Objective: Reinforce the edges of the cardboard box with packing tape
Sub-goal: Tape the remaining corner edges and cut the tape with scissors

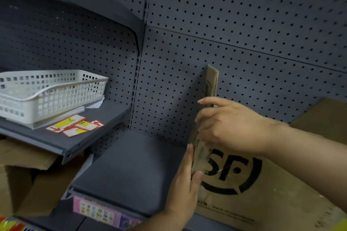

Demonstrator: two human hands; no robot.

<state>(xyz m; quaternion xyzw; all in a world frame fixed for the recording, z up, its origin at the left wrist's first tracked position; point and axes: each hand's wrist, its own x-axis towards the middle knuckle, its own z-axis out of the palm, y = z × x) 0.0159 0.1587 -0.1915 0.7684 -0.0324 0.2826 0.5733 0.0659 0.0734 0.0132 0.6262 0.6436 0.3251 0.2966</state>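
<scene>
A brown cardboard box (262,199) with a black round logo lies on a grey shelf (127,172) at the lower right. One narrow flap (212,82) stands up at its left edge. Clear packing tape (200,157) runs along that left edge, shiny and wrinkled. My left hand (185,187) lies flat against the box's left side, thumb on the front face over the tape. My right hand (225,125) reaches in from the right, fingers curled on the same edge higher up, pressing the tape and flap. No tape roll is in sight.
Grey pegboard (244,33) backs the shelves. A white plastic basket (48,93) and red-yellow label cards (75,125) sit on the higher left shelf. More cardboard (28,184) lies below left. A pink sticker sheet (97,212) hangs at the shelf's front edge.
</scene>
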